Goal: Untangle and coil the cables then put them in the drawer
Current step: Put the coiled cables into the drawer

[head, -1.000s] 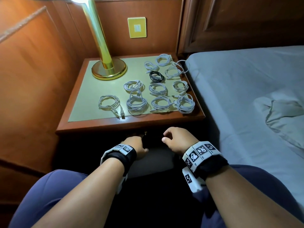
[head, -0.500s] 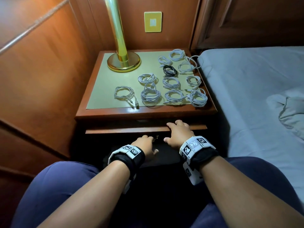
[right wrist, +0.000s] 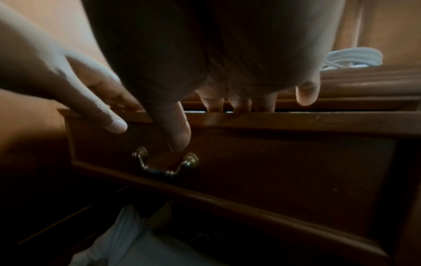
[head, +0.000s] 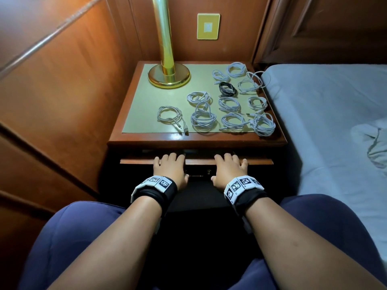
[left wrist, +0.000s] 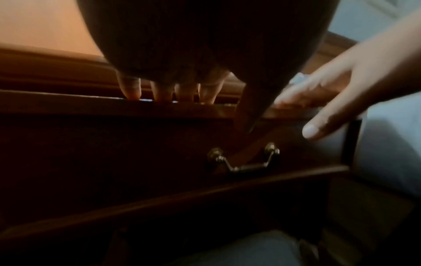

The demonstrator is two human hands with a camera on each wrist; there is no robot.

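Your left hand (head: pixel 168 168) has its four fingers (left wrist: pixel 132 89) hooked over the top edge of the drawer (head: pixel 196 161), thumb down against the dark front. Your right hand (head: pixel 228 169) grips the same edge further right, three fingertips (right wrist: pixel 241 106) tucked over the lip, the little finger lifted just above it, the thumb pointing at the brass handle (right wrist: pixel 165 164). The handle hangs untouched between your two thumbs.

The drawer stands slightly out from under the nightstand (head: pixel 196 141); only a narrow dark slot shows behind its front, and you cannot see what lies inside.

On the nightstand's green top lie twelve coiled cables: eleven white cables (head: pixel 204 119) and one black cable (head: pixel 227 88). They are grouped toward the right and front, all still outside the drawer. One white loop (head: pixel 256 79) at the back right hangs over the edge toward the bed (head: pixel 326 101). One brass lamp (head: pixel 168 76) stands at the back left, and one yellow wall plate (head: pixel 208 26) is on the panel behind.

Half a second ago your left hand was lower, at the handle, while only the right held the edge; now both grip the edge, set wider apart. The cables have not moved.
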